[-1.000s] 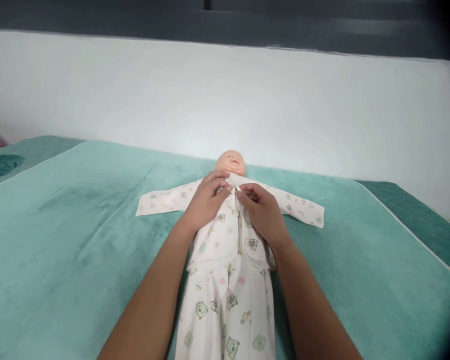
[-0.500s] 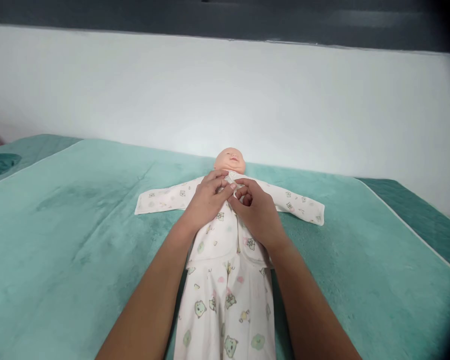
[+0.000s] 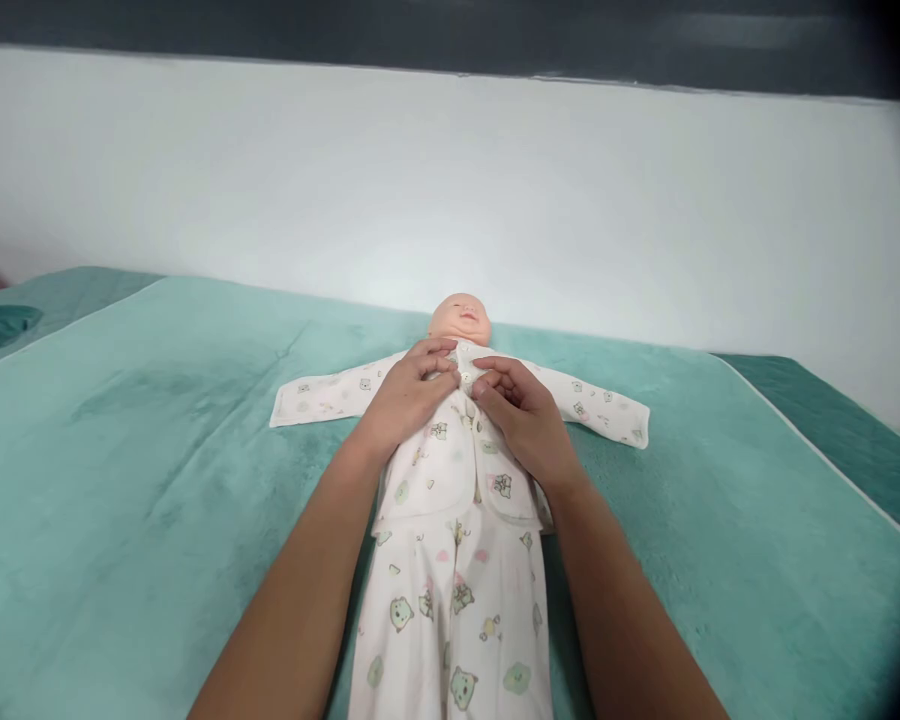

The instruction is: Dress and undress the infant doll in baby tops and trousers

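A baby doll (image 3: pixel 460 318) lies on its back, its head toward the wall. It wears a white printed jacket (image 3: pixel 435 480) and matching trousers (image 3: pixel 450 620). On the chest, my left hand (image 3: pixel 412 395) rests with its fingers apart and fairly flat on the jacket, left of the front opening. Across the opening, my right hand (image 3: pixel 521 410) has its fingers curled, thumb and fingertips pinching the jacket's front edge. A small button (image 3: pixel 466 378) shows between my hands. Below them the jacket front parts slightly toward the hem.
A green padded cover (image 3: pixel 157 450) lies under the doll. Behind it rises a white wall (image 3: pixel 450 180) with a dark band on top. The doll's sleeves (image 3: pixel 330 397) stretch out to both sides. A dark green item (image 3: pixel 0 328) sits at the far left.
My hands have drawn apart a little at the chest; the thumbs were together over the front opening. The button between them is now uncovered. The doll lies as before.
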### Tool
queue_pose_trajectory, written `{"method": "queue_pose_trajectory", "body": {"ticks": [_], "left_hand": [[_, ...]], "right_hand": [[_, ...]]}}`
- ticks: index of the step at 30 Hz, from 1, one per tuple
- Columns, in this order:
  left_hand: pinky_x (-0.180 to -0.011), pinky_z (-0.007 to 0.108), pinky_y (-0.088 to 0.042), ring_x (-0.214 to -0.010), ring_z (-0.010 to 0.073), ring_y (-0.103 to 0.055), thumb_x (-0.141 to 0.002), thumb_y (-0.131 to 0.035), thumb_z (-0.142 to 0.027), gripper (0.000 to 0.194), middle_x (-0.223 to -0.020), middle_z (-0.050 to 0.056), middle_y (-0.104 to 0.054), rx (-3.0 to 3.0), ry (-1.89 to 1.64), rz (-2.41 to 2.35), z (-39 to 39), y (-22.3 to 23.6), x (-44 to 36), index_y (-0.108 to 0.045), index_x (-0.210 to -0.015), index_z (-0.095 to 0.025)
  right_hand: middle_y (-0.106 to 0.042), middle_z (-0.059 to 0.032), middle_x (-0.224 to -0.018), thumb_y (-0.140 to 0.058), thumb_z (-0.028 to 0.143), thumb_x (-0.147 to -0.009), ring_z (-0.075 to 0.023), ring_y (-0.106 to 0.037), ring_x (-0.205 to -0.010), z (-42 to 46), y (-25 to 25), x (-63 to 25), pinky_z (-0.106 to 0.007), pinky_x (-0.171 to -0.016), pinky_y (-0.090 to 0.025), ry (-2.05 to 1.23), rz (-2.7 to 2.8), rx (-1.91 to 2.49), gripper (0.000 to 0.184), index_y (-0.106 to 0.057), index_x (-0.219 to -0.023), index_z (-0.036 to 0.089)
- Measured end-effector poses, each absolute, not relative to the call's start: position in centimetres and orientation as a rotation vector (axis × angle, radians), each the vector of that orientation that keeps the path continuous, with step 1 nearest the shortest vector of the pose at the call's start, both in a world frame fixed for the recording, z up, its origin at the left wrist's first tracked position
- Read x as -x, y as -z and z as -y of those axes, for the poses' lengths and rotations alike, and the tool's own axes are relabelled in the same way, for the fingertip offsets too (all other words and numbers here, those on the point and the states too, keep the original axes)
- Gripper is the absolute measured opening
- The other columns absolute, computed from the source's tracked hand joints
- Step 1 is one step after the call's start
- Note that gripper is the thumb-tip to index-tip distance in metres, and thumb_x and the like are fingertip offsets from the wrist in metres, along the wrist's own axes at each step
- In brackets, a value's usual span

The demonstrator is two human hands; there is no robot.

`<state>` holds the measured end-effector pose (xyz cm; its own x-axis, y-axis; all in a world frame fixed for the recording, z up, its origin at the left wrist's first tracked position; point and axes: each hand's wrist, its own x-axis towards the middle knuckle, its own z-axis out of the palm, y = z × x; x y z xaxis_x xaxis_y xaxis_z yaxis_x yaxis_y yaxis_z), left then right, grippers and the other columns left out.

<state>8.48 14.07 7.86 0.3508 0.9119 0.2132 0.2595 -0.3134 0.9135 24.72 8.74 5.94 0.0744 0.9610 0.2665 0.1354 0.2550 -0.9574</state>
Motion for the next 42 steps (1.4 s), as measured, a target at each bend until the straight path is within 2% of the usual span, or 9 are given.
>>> {"method": "queue_pose_trajectory", "body": {"ticks": [5,9,12,15,21,28,33,38,42], "left_hand": [[-0.116,0.042,-0.036,-0.132,0.0257,-0.051,-0.087,-0.056,-0.031,0.02,-0.143,0.001,-0.054,-1.809,-0.961,-1.0,-13.9,-8.0,-8.3,-0.07,-0.075,-0.023],[-0.111,0.04,-0.041,-0.132,0.0234,-0.051,-0.085,-0.057,-0.028,0.009,-0.141,0.0,-0.054,-1.834,-0.999,-1.021,-13.7,-7.8,-8.5,-0.062,-0.079,-0.023],[-0.108,0.039,-0.043,-0.132,0.0225,-0.051,-0.083,-0.058,-0.023,0.009,-0.143,0.001,-0.054,-1.795,-1.039,-1.006,-13.7,-7.5,-8.3,-0.06,-0.092,-0.025],[-0.11,0.037,-0.04,-0.134,0.0218,-0.049,-0.083,-0.057,-0.022,0.013,-0.142,0.001,-0.055,-1.812,-1.037,-0.96,-13.7,-7.7,-8.0,-0.063,-0.095,-0.026],[-0.091,0.031,-0.048,-0.102,0.0188,-0.062,-0.087,-0.054,-0.027,0.015,-0.104,0.002,-0.07,-1.934,-1.013,-0.978,-13.0,-9.4,-7.3,-0.069,-0.085,-0.024],[-0.056,0.025,-0.04,-0.064,0.0128,-0.053,-0.085,-0.057,-0.036,0.019,-0.069,-0.001,-0.063,-1.969,-0.752,-1.04,-12.0,-10.3,-6.9,-0.07,-0.079,-0.023],[-0.053,0.024,-0.035,-0.06,0.0102,-0.048,-0.085,-0.058,-0.042,0.025,-0.066,-0.003,-0.057,-2.018,-0.565,-1.024,-11.6,-10.7,-6.7,-0.068,-0.074,-0.021],[-0.054,0.023,-0.033,-0.063,0.0095,-0.045,-0.08,-0.064,-0.037,0.015,-0.065,-0.005,-0.05,-2.1,-0.497,-1.035,-11.3,-11.0,-6.9,-0.067,-0.076,-0.023],[-0.055,0.022,-0.033,-0.065,0.0095,-0.045,-0.078,-0.066,-0.032,0.011,-0.067,-0.004,-0.05,-2.148,-0.47,-1.036,-11.3,-11.0,-7.0,-0.065,-0.073,-0.022]], "right_hand": [[-0.056,0.0024,-0.083,-0.061,0.035,-0.087,-0.0103,-0.046,-0.065,-8.8,-5.7,-24.7,-0.024,-0.063,-0.042,-0.868,1.355,1.171,0.026,-0.063,-0.11,0.023],[-0.055,0.0028,-0.083,-0.061,0.034,-0.086,-0.0099,-0.044,-0.064,-8.9,-5.6,-24.8,-0.024,-0.062,-0.041,-0.825,1.362,1.198,0.023,-0.063,-0.106,0.023],[-0.053,0.0035,-0.076,-0.06,0.037,-0.087,-0.011,-0.046,-0.064,-8.5,-6.2,-24.9,-0.025,-0.061,-0.04,-0.804,1.406,1.248,0.016,-0.061,-0.094,0.022],[-0.052,0.0039,-0.069,-0.062,0.043,-0.087,-0.0122,-0.045,-0.062,-7.5,-7.5,-24.9,-0.026,-0.057,-0.036,-0.722,1.574,1.4,0.023,-0.055,-0.08,0.022],[-0.058,0.0013,-0.068,-0.057,0.044,-0.09,-0.0149,-0.047,-0.06,-6.0,-8.9,-24.3,-0.03,-0.054,-0.03,-0.48,1.83,1.713,0.031,-0.046,-0.07,0.022],[-0.057,0.0018,-0.072,-0.057,0.034,-0.088,-0.0144,-0.044,-0.059,-5.0,-9.4,-24.7,-0.029,-0.054,-0.027,-0.497,2.031,1.753,0.023,-0.042,-0.073,0.022],[-0.057,0.0003,-0.077,-0.056,0.025,-0.082,-0.0137,-0.041,-0.06,-3.9,-10.3,-24.2,-0.029,-0.053,-0.024,-0.509,2.054,1.899,0.017,-0.041,-0.075,0.022],[-0.058,0.0018,-0.077,-0.053,0.018,-0.075,-0.013,-0.042,-0.062,-4.0,-10.4,-24.6,-0.028,-0.051,-0.027,-0.591,2.046,1.869,0.011,-0.042,-0.074,0.021],[-0.054,0.0036,-0.069,-0.05,0.02,-0.08,-0.012,-0.041,-0.06,-4.7,-9.9,-25.3,-0.027,-0.049,-0.027,-0.64,2.037,1.786,0.014,-0.041,-0.07,0.021]]}}
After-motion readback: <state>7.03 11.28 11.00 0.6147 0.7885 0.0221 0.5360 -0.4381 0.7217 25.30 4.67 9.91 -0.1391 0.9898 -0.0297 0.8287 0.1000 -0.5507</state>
